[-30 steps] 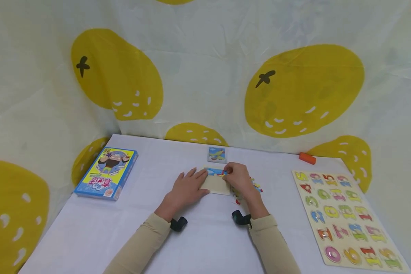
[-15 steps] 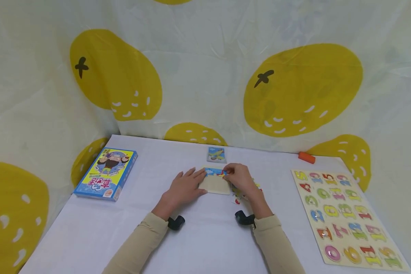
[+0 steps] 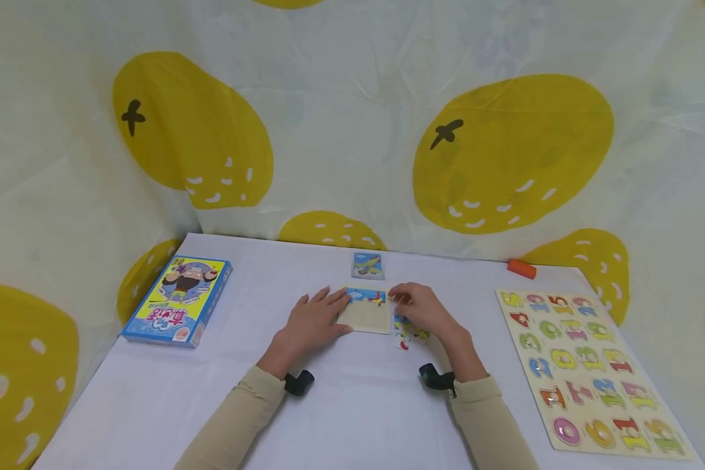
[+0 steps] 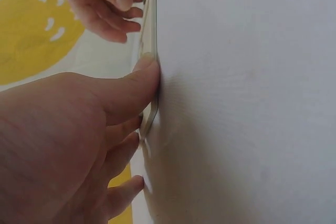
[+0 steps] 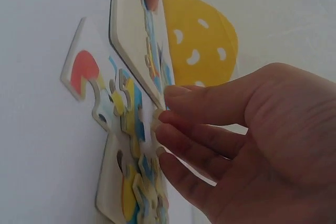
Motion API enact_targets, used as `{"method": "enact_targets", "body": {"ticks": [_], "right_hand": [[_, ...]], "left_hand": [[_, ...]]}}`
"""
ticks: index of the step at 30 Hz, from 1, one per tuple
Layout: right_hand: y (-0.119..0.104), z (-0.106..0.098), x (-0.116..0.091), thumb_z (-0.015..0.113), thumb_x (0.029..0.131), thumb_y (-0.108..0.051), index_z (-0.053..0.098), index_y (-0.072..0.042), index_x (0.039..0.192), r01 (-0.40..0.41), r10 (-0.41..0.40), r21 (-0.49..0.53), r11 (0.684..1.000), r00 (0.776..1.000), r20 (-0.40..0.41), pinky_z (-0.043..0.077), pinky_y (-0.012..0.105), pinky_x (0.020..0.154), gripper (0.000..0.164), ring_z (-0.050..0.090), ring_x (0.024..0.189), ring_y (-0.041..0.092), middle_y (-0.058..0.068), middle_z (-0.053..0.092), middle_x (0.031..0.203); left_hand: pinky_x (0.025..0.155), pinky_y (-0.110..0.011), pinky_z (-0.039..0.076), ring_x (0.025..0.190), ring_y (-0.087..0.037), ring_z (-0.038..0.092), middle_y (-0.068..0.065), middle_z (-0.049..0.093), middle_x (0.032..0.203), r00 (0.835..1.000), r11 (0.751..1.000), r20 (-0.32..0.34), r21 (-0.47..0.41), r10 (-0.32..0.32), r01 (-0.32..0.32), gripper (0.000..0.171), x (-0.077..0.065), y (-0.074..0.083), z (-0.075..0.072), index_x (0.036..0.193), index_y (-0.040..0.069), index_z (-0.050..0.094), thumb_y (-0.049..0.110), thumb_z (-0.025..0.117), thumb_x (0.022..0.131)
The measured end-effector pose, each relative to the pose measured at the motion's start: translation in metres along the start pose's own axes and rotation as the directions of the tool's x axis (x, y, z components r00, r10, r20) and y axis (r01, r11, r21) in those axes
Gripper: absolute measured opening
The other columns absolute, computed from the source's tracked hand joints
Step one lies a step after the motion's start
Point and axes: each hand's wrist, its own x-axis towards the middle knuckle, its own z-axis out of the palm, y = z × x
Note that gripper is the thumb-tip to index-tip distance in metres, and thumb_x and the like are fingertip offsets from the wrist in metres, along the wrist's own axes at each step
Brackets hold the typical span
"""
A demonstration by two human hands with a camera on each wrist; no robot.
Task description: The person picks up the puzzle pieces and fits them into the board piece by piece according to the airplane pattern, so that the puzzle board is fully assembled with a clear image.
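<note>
A small wooden puzzle tray [image 3: 368, 318] lies mid-table, with a strip of joined blue, white and red jigsaw pieces [image 3: 358, 295] along its far edge. My left hand [image 3: 313, 324] rests at the tray's left side, fingers straight; in the left wrist view its thumb [image 4: 139, 80] presses the near edge. My right hand [image 3: 425, 309] hovers just past the tray's right edge, fingers loosely bent. Nothing shows between thumb and fingertips in the right wrist view. Below that hand lies a heap of loose jigsaw pieces [image 5: 131, 114], partly hidden by it in the head view.
Behind the tray lies a small square picture [image 3: 368, 266] of a yellow aeroplane. A blue and yellow box [image 3: 178, 300] lies at the left. A wooden number board [image 3: 590, 372] fills the right side, with an orange cylinder [image 3: 521, 268] behind it.
My right hand has let go of the red piece at the strip's right end and moved right, off the tray. The left hand has stayed on the tray's left side.
</note>
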Motion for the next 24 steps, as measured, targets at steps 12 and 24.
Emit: {"method": "enact_targets", "body": {"ticks": [12, 24], "right_hand": [[-0.001, -0.006, -0.011, 0.081, 0.079, -0.01, 0.068, -0.008, 0.115, -0.06, 0.073, -0.209, 0.976, 0.996, 0.055, 0.05, 0.04, 0.085, 0.039, 0.052, 0.093, 0.024, 0.008, 0.06, 0.101], [-0.01, 0.003, -0.011, 0.078, 0.082, -0.007, 0.066, -0.008, 0.105, -0.186, 0.198, -0.219, 0.958, 0.98, 0.035, 0.049, 0.03, 0.069, 0.026, 0.054, 0.086, 0.023, 0.008, 0.061, 0.095]], "left_hand": [[0.117, -0.064, 0.027, 0.152, -0.029, 0.028, 0.008, 0.031, 0.163, 1.0, 1.0, -0.011, 0.017, 0.01, -0.01, 0.072, -0.002, 0.0, -0.002, 0.155, 0.026, 0.035, 0.058, 0.056, 0.094], [0.117, -0.064, 0.026, 0.152, -0.029, 0.027, 0.008, 0.03, 0.164, 1.0, 1.0, -0.013, -0.001, 0.016, -0.016, 0.071, -0.002, 0.001, -0.002, 0.156, 0.025, 0.035, 0.057, 0.056, 0.095]]}}
